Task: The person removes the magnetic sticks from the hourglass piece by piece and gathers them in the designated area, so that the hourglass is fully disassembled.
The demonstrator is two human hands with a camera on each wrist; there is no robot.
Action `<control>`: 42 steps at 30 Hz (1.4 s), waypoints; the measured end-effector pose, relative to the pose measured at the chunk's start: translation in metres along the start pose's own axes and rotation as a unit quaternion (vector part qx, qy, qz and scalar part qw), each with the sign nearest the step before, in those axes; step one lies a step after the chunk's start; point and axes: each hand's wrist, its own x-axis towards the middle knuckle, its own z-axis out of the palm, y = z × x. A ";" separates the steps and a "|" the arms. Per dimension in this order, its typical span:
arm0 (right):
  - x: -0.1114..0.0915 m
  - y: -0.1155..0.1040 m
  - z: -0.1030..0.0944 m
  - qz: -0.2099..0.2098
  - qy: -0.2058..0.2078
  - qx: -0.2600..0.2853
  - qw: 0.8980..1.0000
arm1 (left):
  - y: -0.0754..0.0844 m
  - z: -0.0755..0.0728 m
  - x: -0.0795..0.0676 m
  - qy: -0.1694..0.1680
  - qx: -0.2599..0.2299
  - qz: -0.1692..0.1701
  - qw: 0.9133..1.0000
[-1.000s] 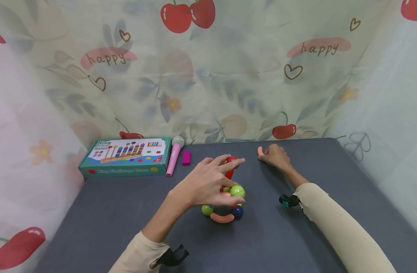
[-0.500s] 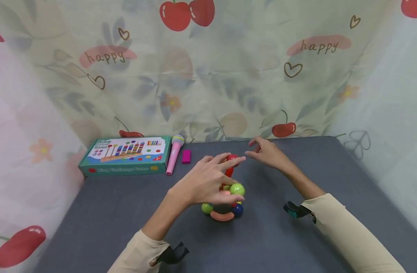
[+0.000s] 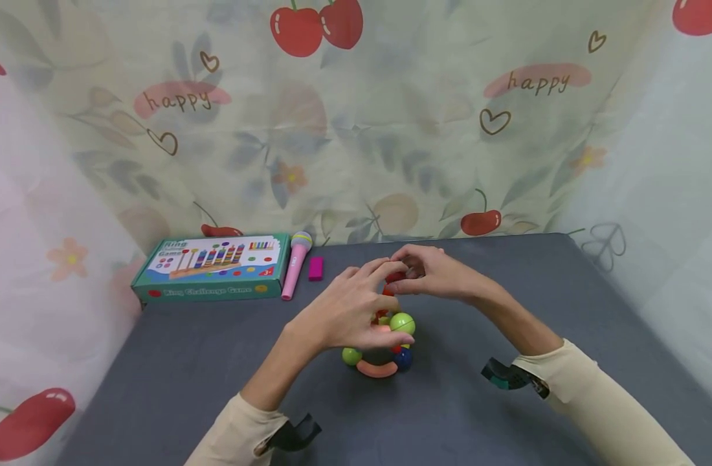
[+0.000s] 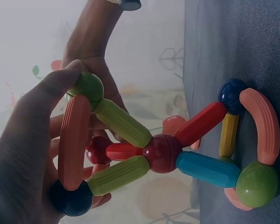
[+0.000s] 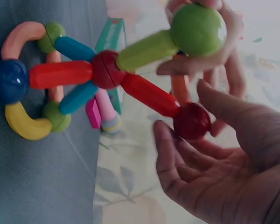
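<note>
A figure of magnetic sticks and balls stands upright on the table, joined at a dark red centre ball. My left hand holds its upper end, the thumb on an upper green ball and fingers behind a dark blue ball. A coral stick links these two. My right hand has its thumb and fingers spread around the red end ball of a red stick, wider than the ball. Curved coral and yellow sticks form the base.
A loose coral stick lies behind the figure, mostly hidden by my right hand in the head view. At the back left are a green Ring Challenge Game box, a pink toy microphone and a small magenta block.
My right hand has let go of the loose coral stick at the back and moved left to the red end ball. My left hand keeps its place on the figure.
</note>
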 end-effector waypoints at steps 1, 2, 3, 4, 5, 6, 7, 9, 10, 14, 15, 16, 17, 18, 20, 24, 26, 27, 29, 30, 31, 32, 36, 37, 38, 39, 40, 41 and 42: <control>0.001 -0.001 0.002 0.001 0.011 -0.005 1.000 | 0.000 0.000 0.000 0.001 -0.002 -0.002 1.000; 0.001 -0.001 0.005 0.002 0.021 -0.010 1.000 | 0.000 0.001 -0.001 0.001 -0.005 -0.005 1.000; 0.001 -0.001 0.007 0.002 0.029 -0.014 0.999 | -0.001 0.001 -0.001 0.001 -0.008 -0.008 1.000; 0.002 -0.002 0.008 0.002 0.036 -0.018 0.999 | -0.001 0.001 -0.002 0.000 -0.011 -0.012 1.000; 0.002 -0.002 0.010 0.001 0.041 -0.022 0.999 | -0.001 0.001 -0.002 -0.001 -0.013 -0.016 1.000; 0.002 -0.003 0.010 0.000 0.043 -0.022 0.999 | -0.001 0.001 -0.002 -0.001 -0.014 -0.019 1.000; 0.003 -0.002 0.010 0.000 0.044 -0.019 0.999 | -0.001 0.001 -0.002 -0.002 -0.014 -0.022 1.000; 0.004 -0.002 0.010 0.000 0.041 -0.008 0.999 | -0.001 0.001 -0.002 -0.002 -0.012 -0.024 1.000; 0.005 -0.001 0.010 0.000 0.039 -0.004 0.999 | -0.001 0.001 -0.002 -0.003 -0.012 -0.025 1.000; 0.006 0.000 0.009 0.008 0.030 0.002 0.999 | -0.001 0.000 -0.002 -0.011 -0.014 -0.030 0.999; 0.006 -0.001 0.009 0.009 0.028 0.006 1.000 | 0.000 0.000 -0.001 -0.013 -0.013 -0.031 0.999; 0.005 -0.001 0.008 0.012 0.025 0.010 1.000 | 0.000 0.000 -0.001 -0.014 -0.012 -0.032 0.999; 0.005 -0.001 0.008 0.014 0.023 0.017 0.999 | 0.000 0.000 -0.001 -0.014 -0.011 -0.032 0.999; 0.005 -0.002 0.007 0.016 0.021 0.026 0.999 | -0.001 0.000 -0.001 -0.014 -0.010 -0.031 0.999; 0.004 -0.002 0.004 0.019 0.020 0.047 0.999 | -0.001 0.000 0.000 -0.012 -0.005 -0.029 1.000; 0.004 -0.002 -0.001 0.019 0.030 0.083 0.996 | -0.001 0.000 0.000 -0.010 -0.001 -0.024 1.000; 0.003 -0.002 -0.003 0.019 0.040 0.086 0.995 | 0.000 0.000 0.001 -0.011 0.000 -0.023 1.000; 0.003 -0.002 -0.004 0.021 0.046 0.083 0.995 | 0.000 0.000 0.001 -0.012 0.000 -0.024 1.000; 0.003 -0.002 -0.007 0.026 0.061 0.075 0.995 | -0.001 -0.001 0.001 -0.013 0.002 -0.024 1.000; 0.002 -0.001 -0.009 0.028 0.070 0.065 0.995 | -0.001 -0.001 0.001 -0.015 0.001 -0.025 1.000; 0.001 -0.001 -0.011 0.032 0.080 0.055 0.995 | -0.001 -0.001 0.001 -0.016 0.002 -0.025 1.000; 0.001 0.000 -0.013 0.037 0.089 0.049 0.994 | -0.001 -0.001 0.001 -0.017 0.002 -0.025 1.000; -0.002 0.005 -0.030 0.056 0.131 0.014 0.990 | -0.002 0.000 0.001 -0.025 -0.001 -0.021 0.999; -0.002 0.007 -0.035 0.063 0.140 0.008 0.988 | -0.002 0.000 0.001 -0.026 -0.002 -0.020 0.999; -0.002 0.010 -0.040 0.069 0.150 -0.001 0.986 | -0.001 0.000 0.001 -0.028 -0.002 -0.020 0.999; -0.002 0.013 -0.046 0.075 0.159 -0.011 0.984 | -0.001 0.000 0.001 -0.029 -0.002 -0.020 0.999; -0.001 0.016 -0.051 0.082 0.166 -0.021 0.982 | -0.001 0.000 0.001 -0.029 -0.002 -0.020 0.999; 0.000 0.020 -0.056 0.091 0.173 -0.032 0.980 | -0.001 0.000 0.001 -0.029 -0.002 -0.020 0.999; 0.001 0.025 -0.061 0.101 0.181 -0.044 0.977 | -0.001 0.000 0.001 -0.028 -0.001 -0.020 0.999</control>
